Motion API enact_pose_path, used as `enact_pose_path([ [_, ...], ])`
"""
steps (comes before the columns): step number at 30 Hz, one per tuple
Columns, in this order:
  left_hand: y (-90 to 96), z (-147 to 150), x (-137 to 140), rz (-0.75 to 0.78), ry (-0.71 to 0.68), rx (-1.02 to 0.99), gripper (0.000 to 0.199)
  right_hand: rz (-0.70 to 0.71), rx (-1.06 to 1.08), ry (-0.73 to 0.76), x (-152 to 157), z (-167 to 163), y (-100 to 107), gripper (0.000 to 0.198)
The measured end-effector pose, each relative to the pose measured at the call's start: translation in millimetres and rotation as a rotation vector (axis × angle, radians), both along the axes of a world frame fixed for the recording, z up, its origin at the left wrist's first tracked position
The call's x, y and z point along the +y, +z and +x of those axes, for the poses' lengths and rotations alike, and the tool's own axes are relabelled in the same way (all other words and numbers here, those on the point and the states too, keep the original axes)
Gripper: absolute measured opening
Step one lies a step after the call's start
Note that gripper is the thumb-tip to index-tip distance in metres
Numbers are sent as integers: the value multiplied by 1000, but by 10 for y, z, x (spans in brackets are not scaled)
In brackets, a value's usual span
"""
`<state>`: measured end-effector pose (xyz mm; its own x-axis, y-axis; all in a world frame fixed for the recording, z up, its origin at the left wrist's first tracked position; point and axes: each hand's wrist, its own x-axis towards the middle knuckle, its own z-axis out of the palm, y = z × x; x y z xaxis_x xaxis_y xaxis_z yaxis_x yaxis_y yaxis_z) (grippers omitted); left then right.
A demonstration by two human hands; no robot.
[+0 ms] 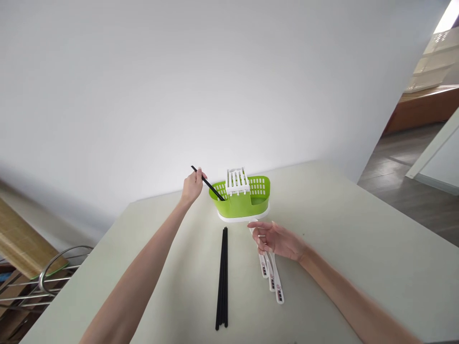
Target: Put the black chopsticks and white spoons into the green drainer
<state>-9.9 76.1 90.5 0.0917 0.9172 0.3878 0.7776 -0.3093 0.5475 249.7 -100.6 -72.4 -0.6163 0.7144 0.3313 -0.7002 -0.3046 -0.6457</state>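
My left hand (194,185) grips black chopsticks (212,188) near their upper end. They slant down to the right, their lower ends inside the left part of a green utensil basket (233,209). The basket has slotted walls, a white base tray (244,219) and a white slatted rack (237,181) at its middle. Over several white spoons (271,277) hovers my right hand (274,239), its fingers loosely bent and apart, hiding part of the spoons. Whether it touches them I cannot tell. A bundle of black chopsticks (223,277) lies on the table between my arms.
The pale table (315,205) meets a white wall (222,86) behind the basket. Left of the table stand a metal wire rack (53,282) and a wooden board (27,234). A floor and doorway area (394,153) shows at the right.
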Motion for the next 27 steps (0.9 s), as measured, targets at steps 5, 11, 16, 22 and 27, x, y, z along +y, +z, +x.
enact_pose_path([
  [5,-131,-5,79,-84,-59,-22,55,-40,20,-15,14,2,13,55],
  [11,-212,-31,199,-129,-66,-62,58,-45,23,32,14,5,11,55],
  [16,-289,-28,243,-174,-89,-110,63,-37,24,24,21,7,-9,55],
  [22,-458,-133,143,-196,-72,-299,73,-38,10,-6,20,11,-16,55],
  [27,-751,-359,-89,-206,13,-370,65,-94,19,-117,21,21,17,47],
])
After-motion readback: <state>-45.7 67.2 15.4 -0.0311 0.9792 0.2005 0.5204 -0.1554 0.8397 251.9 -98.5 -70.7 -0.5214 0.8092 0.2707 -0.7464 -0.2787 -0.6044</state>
